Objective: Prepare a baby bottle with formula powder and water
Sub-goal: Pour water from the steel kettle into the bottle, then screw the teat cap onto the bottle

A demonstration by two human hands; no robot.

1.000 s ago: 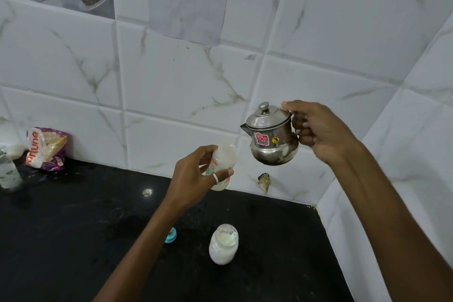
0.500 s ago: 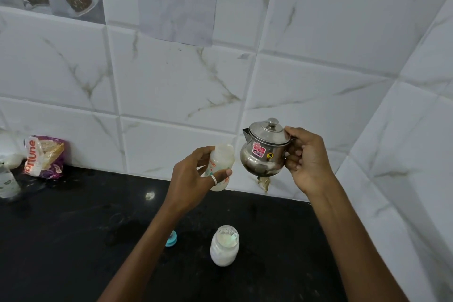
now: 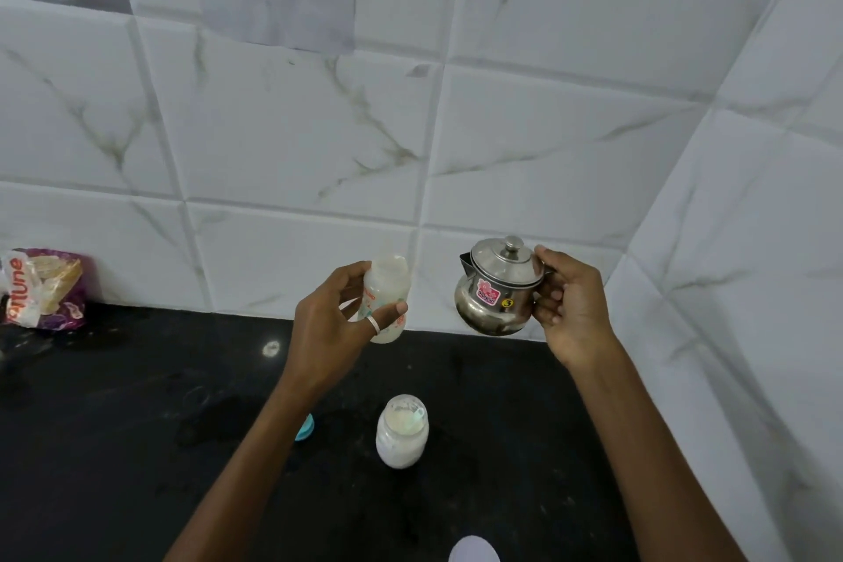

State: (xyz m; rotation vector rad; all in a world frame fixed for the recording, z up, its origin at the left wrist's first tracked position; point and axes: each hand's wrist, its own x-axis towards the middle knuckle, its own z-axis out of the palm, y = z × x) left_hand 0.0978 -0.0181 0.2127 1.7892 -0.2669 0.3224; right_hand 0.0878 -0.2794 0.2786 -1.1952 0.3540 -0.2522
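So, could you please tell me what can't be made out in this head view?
- Water level in the steel kettle: hidden by its lid and opaque wall.
- Blue cap: mostly covered by the left forearm.
- Printed packet: cut off by the left edge.
- White object: cut off by the bottom edge.
- Baby bottle markings: too small to read.

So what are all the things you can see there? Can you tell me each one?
Baby bottle: one, clear with coloured print, open top, held above the counter.
Kettle: one, shiny steel with a pink sticker, lid on, held up right of the bottle.
Jar: one, glass with white powder inside, open, standing on the counter.
Cap: one, blue, on the counter, partly hidden by the left arm.
Packet: one, purple and white, far left by the wall.
Counter: one, black.
Wall tiles: white, marbled.
Left hand: holds the bottle.
Right hand: holds the kettle's handle.
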